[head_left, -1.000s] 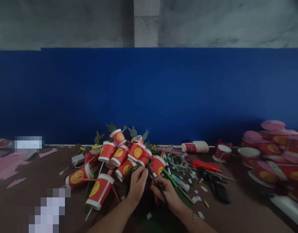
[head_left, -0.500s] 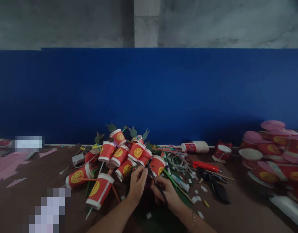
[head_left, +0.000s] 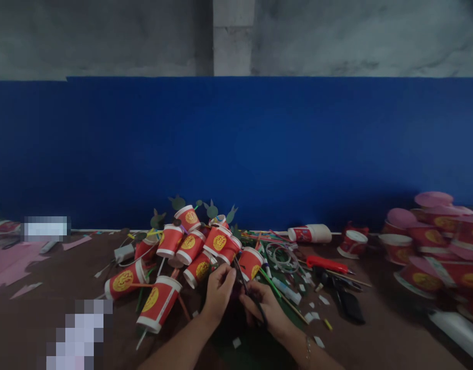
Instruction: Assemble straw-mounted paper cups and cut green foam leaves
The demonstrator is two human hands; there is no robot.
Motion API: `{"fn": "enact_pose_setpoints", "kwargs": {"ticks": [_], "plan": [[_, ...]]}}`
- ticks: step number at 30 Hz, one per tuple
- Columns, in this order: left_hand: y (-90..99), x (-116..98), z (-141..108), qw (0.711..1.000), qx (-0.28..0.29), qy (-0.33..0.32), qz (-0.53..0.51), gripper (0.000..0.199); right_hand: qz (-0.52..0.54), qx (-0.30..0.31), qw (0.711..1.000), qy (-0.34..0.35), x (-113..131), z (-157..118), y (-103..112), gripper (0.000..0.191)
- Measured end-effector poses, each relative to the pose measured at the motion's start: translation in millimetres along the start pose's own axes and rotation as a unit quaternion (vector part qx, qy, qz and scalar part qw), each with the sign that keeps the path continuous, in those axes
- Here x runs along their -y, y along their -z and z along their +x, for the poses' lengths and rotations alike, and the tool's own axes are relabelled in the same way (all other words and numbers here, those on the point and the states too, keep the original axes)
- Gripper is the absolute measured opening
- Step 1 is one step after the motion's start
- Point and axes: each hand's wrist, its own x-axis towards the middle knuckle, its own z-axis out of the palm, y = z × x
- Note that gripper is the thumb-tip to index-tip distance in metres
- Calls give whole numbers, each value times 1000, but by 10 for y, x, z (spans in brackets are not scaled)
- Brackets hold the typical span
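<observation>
My right hand (head_left: pixel 265 306) is closed around a pair of scissors (head_left: pixel 242 276), with the dark handle loop at my palm and the blades pointing up and away. Just to the left, my left hand (head_left: pixel 220 294) is pinched, fingertips close beside the blades. A small dark piece seems to be at those fingers, but I cannot make out what it is. Beyond both hands lies a heap of red paper cups (head_left: pixel 219 240) with yellow round prints, some with straws through them. One red cup (head_left: pixel 252 262) rests right behind the scissors.
Right of my hands are coiled clear tubing (head_left: pixel 282 257), a red-handled tool (head_left: pixel 327 264), a black glue gun-like tool (head_left: pixel 350 303) and white paper scraps (head_left: pixel 311 316). More cups with pink paper (head_left: pixel 433 198) stack at far right. Pink sheets (head_left: pixel 13 264) lie left. A blue wall panel (head_left: pixel 236 154) stands behind.
My hands and the scissors have barely moved. At the right, a cup that showed its open mouth now shows its side.
</observation>
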Motion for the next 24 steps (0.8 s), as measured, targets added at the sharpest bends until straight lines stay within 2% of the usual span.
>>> {"fn": "enact_pose_setpoints", "kwargs": {"ticks": [5, 11, 24], "plan": [[6, 23, 1, 1000, -17, -7, -4, 31, 9, 0, 1000, -6, 11, 4, -14, 40], [27, 44, 7, 1000, 15, 0, -4, 28, 9, 16, 1000, -1, -15, 6, 3, 40], [77, 107, 76, 1000, 14, 8, -12, 33, 10, 18, 1000, -15, 14, 7, 5, 40]]}}
